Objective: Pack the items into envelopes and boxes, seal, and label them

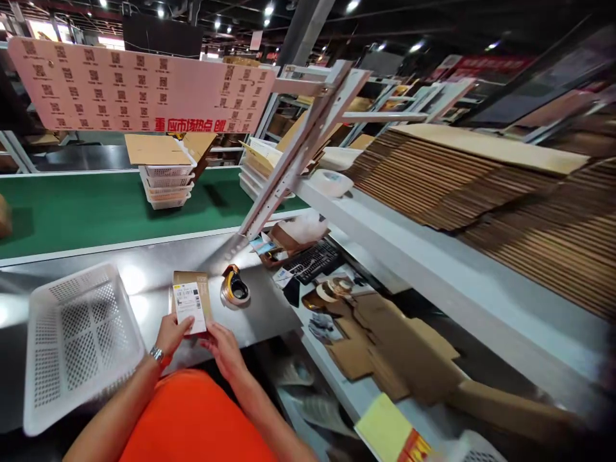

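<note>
A small brown cardboard box (pixel 197 289) with a white shipping label (pixel 188 308) on its face lies on the shiny steel worktable (pixel 144 282). My left hand (pixel 171 333), a watch on its wrist, pinches the label's lower left edge. My right hand (pixel 224 346) grips the box's lower right corner with curled fingers. A tape dispenser (pixel 234 290) with a roll of tan tape stands just right of the box. An empty white perforated basket (pixel 72 340) sits at my left.
A green conveyor belt (pixel 96 208) runs behind the table and carries a stack of white baskets (pixel 166 183) topped with cardboard. Flat cardboard sheets (pixel 481 186) fill the shelf at right. A keyboard (pixel 312 260), tape rolls and cardboard scraps lie on the lower right shelf.
</note>
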A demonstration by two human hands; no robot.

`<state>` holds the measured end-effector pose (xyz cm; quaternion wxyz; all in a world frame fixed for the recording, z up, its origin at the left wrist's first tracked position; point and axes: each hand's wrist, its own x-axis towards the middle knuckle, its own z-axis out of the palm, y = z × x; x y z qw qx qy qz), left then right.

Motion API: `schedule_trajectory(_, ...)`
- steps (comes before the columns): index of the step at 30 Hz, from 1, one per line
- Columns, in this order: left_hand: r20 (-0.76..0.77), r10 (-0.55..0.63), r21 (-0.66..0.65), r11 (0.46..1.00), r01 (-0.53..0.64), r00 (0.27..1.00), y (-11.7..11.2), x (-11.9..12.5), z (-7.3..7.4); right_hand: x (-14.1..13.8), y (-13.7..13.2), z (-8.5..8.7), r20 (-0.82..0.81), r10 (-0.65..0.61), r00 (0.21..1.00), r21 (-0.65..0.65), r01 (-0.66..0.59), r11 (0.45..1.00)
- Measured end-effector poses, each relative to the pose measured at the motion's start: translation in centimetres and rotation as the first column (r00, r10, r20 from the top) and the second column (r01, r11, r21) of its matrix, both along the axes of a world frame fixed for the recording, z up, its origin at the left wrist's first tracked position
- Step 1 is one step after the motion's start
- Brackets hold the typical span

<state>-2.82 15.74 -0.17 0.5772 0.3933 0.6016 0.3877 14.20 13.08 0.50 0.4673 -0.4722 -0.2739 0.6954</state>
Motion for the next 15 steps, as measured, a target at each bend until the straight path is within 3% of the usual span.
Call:
schedule_trajectory(6,-0.016,-0.03,0.006,1.0,0.03,0.999,-1.9,4.2,0.1,4.6,-3.7,-0.9,-0.071,-0.039,0.997,-0.026,0.037,0.999)
schedule_trajectory(15,-0.016,0.029,-0.038,0.999,-0.03,0.999,-5.0,9.7,0.1,10.1,-6.7,-0.9,-0.126,-0.069,0.99,-0.061,0.062,0.996)
